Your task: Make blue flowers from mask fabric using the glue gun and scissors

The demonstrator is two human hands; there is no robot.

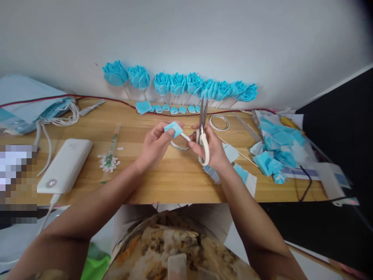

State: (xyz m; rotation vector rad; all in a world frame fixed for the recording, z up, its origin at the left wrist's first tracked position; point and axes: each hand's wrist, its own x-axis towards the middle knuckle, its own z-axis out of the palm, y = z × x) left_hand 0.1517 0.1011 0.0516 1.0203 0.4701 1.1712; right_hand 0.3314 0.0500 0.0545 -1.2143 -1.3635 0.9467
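Note:
My left hand (157,142) pinches a small light-blue square (174,128), paper or thin cloth, between thumb and fingers. From its edge a narrow white strip (185,137) runs to the fingertips of my right hand (214,146). That hand also grips a pair of scissors (204,146) with white handles, blades pointing up and away and slightly apart. Below the strip a thin pale curve, perhaps part of a tape ring, shows between my hands; its rest is hidden. Several folded blue pieces (174,110) lie in a row beyond my hands.
Several blue flowers on sticks (177,83) lean on the wall. A tape ring (219,123) lies right of the scissors. Blue scraps (276,140) are heaped at right. Leftward are a white power bank (68,163), a tape strip with white bits (110,161) and coiled white cables (68,114).

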